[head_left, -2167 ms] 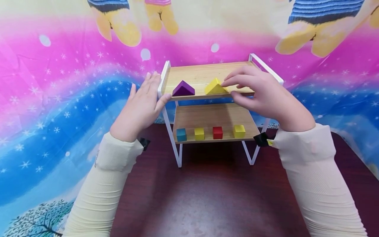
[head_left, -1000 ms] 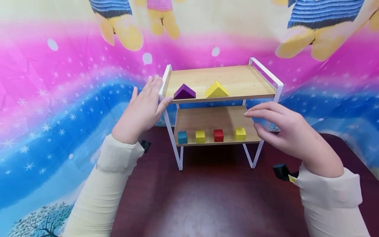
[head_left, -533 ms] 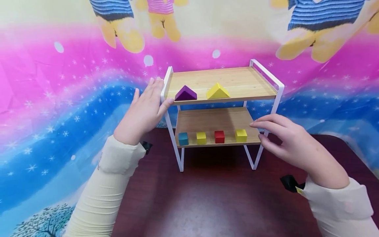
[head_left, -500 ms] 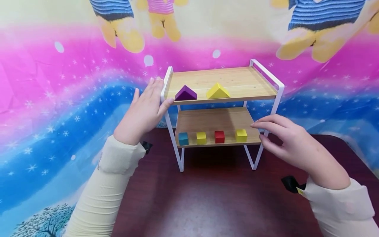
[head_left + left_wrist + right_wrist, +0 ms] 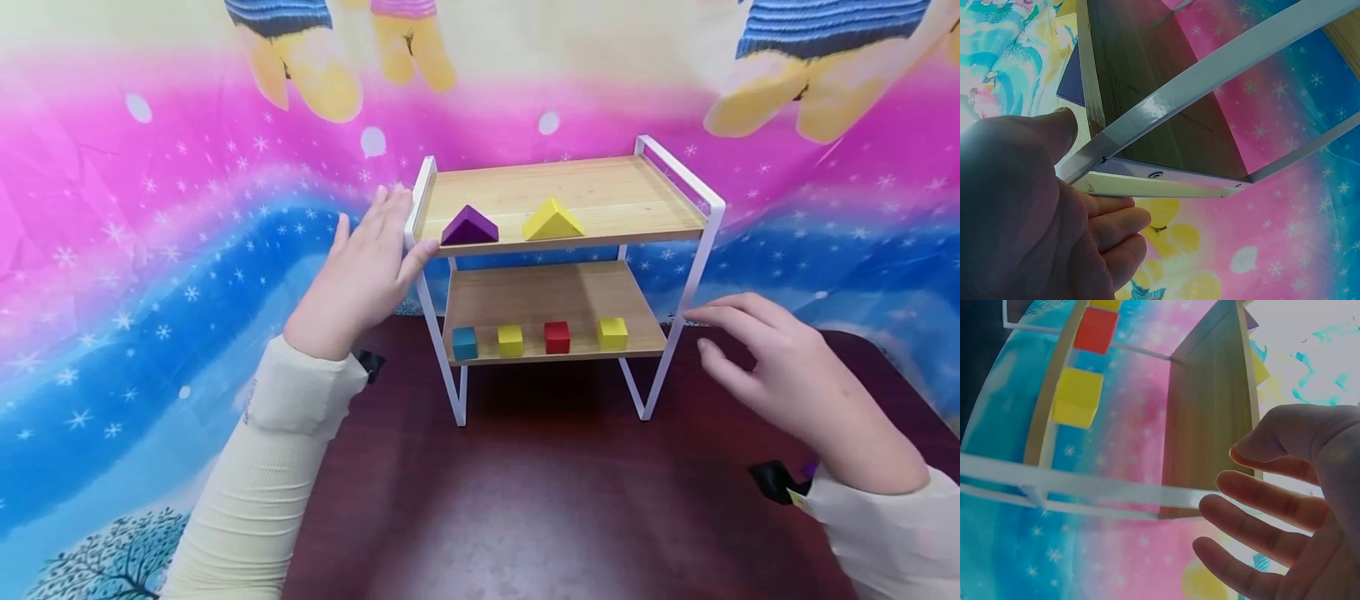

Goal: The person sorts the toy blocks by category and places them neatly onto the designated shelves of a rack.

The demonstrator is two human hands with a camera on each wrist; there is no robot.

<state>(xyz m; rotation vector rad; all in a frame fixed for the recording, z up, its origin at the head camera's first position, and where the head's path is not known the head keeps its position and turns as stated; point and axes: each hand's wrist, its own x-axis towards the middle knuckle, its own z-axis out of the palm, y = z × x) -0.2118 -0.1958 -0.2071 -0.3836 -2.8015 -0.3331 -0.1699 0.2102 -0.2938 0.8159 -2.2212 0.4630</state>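
Observation:
My left hand (image 5: 352, 271) rests against the upper left corner of a two-tier shelf (image 5: 615, 196). Its fingers lie straight along the white side frame, the thumb at the front edge; in the left wrist view the fingers (image 5: 1116, 228) touch the frame from outside. Just right of the shelf's right leg hovers my right hand (image 5: 787, 367), fingers loosely bent and holding nothing. On the top board sit a purple triangular block (image 5: 470, 227) and a yellow triangular block (image 5: 552, 221). Along the lower board stand a blue cube (image 5: 464, 342), a yellow cube (image 5: 510, 341), a red cube (image 5: 557, 337) and another yellow cube (image 5: 612, 333).
The shelf stands on a dark reddish table (image 5: 510, 500) before a colourful printed cloth (image 5: 187, 208). A black wrist camera (image 5: 776, 482) hangs under the right sleeve, with a small purple thing (image 5: 809, 470) partly hidden beside it.
My right hand has left the yellow triangular block, dropped down and drawn away to the right past the shelf's leg. The left hand stays at the frame; the blocks stay put.

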